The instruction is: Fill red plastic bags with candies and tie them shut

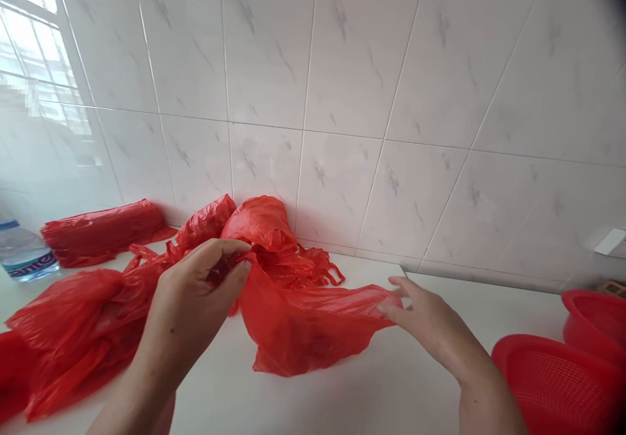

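Note:
A thin red plastic bag (313, 330) is stretched between my two hands above the white counter. My left hand (205, 285) pinches its upper left end between thumb and fingers. At the bag's right end is my right hand (415, 311), its fingertips around the film and slightly blurred. Crumpled red bags (92, 317) lie in a loose heap beside and partly behind my left forearm. Behind the stretched bag, a puffed-up red bag (261, 220) rests near the wall.
A folded stack of red bags (102, 229) lies along the wall, near a clear water bottle (24, 252) at the left edge. Two red plastic baskets, a nearer basket (552, 376) and a farther basket (599, 321), stand at right. The tiled wall (342, 96) borders the counter (235, 383).

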Tool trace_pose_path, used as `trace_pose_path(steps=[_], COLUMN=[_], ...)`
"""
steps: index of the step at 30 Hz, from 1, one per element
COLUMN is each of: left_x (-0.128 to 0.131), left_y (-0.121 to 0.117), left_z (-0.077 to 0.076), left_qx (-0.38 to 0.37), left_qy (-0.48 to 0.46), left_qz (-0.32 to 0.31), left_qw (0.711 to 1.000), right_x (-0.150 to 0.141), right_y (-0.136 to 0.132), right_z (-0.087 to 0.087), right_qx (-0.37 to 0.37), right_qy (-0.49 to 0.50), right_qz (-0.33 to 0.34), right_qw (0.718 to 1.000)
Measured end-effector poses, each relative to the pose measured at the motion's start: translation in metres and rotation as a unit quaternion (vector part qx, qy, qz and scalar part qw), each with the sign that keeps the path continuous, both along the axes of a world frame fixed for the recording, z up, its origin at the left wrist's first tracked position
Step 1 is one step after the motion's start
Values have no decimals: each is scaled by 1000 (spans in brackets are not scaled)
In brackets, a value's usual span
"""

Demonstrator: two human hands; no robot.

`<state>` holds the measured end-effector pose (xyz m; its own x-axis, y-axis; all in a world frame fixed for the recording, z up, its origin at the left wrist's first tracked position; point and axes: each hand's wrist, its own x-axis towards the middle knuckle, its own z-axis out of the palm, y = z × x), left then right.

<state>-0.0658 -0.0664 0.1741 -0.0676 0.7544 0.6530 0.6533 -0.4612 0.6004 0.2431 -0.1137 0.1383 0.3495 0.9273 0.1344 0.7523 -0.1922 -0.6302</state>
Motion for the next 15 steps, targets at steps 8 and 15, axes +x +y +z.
trace_pose_path(steps=[8,15], left_x=[5,18], left_y=[-2,-7], left_z=[2,-4], left_qx=[-96,-141], left_qy=[-126,-207], left_qz=[-77,-228], left_qw=[984,941], right_x=[-22,-53], right_y=[-5,13], right_z=[14,-1], right_qx=[60,186], right_qy=[130,551], right_qz=[90,93], right_qw=[986,808])
